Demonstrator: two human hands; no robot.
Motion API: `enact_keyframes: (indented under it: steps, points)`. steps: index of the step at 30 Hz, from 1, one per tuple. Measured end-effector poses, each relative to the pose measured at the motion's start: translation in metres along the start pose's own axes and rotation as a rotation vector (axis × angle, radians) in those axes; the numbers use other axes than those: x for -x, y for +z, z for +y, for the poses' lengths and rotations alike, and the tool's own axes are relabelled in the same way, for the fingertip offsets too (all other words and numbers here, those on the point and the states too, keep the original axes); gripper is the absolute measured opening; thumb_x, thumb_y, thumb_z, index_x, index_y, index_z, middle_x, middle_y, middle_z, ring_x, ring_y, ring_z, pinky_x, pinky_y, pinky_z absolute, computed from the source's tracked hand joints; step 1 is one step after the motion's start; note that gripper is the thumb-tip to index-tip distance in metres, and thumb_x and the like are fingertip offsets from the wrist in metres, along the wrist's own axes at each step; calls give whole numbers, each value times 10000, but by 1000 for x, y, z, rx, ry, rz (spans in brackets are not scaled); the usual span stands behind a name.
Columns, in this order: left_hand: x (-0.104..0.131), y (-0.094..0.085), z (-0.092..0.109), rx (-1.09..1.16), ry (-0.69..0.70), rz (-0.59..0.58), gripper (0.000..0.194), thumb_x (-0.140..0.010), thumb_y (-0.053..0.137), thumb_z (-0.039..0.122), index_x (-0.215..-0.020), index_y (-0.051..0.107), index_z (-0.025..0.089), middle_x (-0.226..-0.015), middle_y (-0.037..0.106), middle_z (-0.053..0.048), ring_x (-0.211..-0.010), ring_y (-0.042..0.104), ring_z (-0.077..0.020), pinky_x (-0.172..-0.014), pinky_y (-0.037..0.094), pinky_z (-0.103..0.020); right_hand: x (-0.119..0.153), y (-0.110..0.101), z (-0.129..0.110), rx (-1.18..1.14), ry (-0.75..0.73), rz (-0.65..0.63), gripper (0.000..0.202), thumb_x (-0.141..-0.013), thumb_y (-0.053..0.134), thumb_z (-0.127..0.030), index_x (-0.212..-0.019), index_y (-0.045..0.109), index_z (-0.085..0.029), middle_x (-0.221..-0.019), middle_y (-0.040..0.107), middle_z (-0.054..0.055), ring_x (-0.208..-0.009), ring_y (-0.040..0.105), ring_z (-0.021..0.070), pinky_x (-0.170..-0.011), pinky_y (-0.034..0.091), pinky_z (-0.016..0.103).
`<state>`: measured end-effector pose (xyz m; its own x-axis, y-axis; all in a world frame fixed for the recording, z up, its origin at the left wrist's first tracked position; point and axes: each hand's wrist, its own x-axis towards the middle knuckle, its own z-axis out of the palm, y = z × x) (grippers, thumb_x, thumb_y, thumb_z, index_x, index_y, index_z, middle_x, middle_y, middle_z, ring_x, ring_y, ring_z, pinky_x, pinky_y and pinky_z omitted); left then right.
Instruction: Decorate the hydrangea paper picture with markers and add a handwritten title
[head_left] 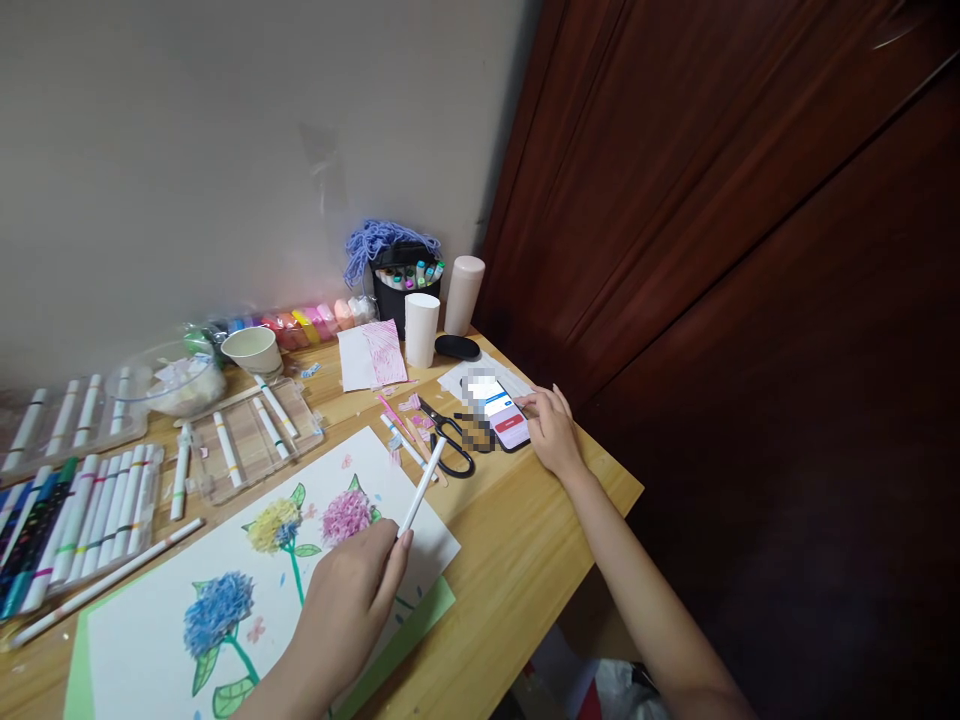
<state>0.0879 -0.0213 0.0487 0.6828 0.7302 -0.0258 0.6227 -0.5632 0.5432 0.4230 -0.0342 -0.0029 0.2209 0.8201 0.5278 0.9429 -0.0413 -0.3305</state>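
Observation:
My left hand [352, 585] is closed around a slim white marker [422, 487], whose far end points up and away. It hovers over a white sheet [161, 640] with flowers in blue, yellow and pink, each with a ruffled, raised head and drawn green leaves. My right hand [553, 430] lies at the right edge of a lit phone [511, 424], fingers apart, a fingertip at the screen's side. Black-handled scissors [452, 458] rest left of the phone, beside another white marker [397, 436] and pink paper scraps [411, 402].
Several markers lie in clear trays [154, 500] on the left. Behind stand a paper bowl [253, 350], a white cup [422, 330], a pale bottle [464, 295] and a black marker holder [388, 297] with blue yarn. A dark wooden panel [720, 330] borders the table's right side.

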Motion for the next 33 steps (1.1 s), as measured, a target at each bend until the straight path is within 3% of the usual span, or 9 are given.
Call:
enact_keyframes:
  steps: [9,13,14,16,19,22,25,30,33]
  points:
    - [5,1,3,65,-51,-50,398,-956,182,437,-686,377,219,-644,535,7,-596,514,-173,-583,364,-273,3,0,-1,-117,22,-45,389,-704,389,-46,-1044,504,-194,-1097,598,87,-1202,452,266,-1076,252,543]
    - [14,-2,3,158,-80,-25,405,-958,180,448,-692,383,219,-617,509,24,-569,502,-154,-551,355,-248,15,-10,-39,-536,211,54,203,-804,412,-138,-988,462,-210,-1024,590,88,-978,555,222,-870,442,417]
    - [16,-2,3,181,-78,-9,405,-960,184,448,-694,384,218,-606,504,29,-556,500,-147,-538,350,-239,22,-13,-57,-706,274,-2,163,-844,421,-191,-1003,431,-223,-910,597,53,-817,575,186,-755,472,357]
    - [20,-3,5,185,-40,29,398,-961,210,449,-693,390,216,-593,504,34,-536,496,-138,-516,338,-227,38,-17,-98,-1014,331,-293,260,-854,499,-316,-1078,392,-239,-704,546,-24,-549,491,131,-549,423,268]
    - [26,-3,10,103,123,63,362,-956,284,434,-715,437,211,-625,533,25,-545,497,-137,-516,329,-226,60,-20,-157,-1306,280,-618,481,-672,733,-416,-1008,451,-218,-631,465,-60,-506,403,87,-485,324,214]
    - [37,-6,12,58,246,66,288,-955,327,389,-805,493,207,-692,576,7,-592,522,-146,-548,343,-234,66,-23,-194,-1463,361,-732,347,-786,605,-492,-918,455,-208,-533,395,-88,-456,338,66,-463,273,193]
    - [50,-14,15,65,181,18,222,-951,357,340,-886,523,207,-751,612,-11,-653,554,-163,-587,361,-246,57,-32,-207,-1409,320,-827,275,-889,457,-463,-936,492,-194,-529,371,-81,-450,302,61,-454,239,189]
    - [68,-44,33,231,101,-216,282,-931,338,313,-818,572,205,-817,651,-33,-709,587,-171,-624,400,-247,41,-59,-221,-1177,-25,-1035,295,-904,431,-321,-1131,581,-207,-599,429,-44,-510,345,83,-495,272,217]
    - [95,-60,20,420,-45,-307,348,-916,345,445,-854,607,224,-795,662,-20,-721,597,-159,-686,452,-239,36,-68,-218,-1277,-58,-1045,278,-872,460,-324,-1069,620,-210,-559,405,-42,-497,349,100,-492,283,236]
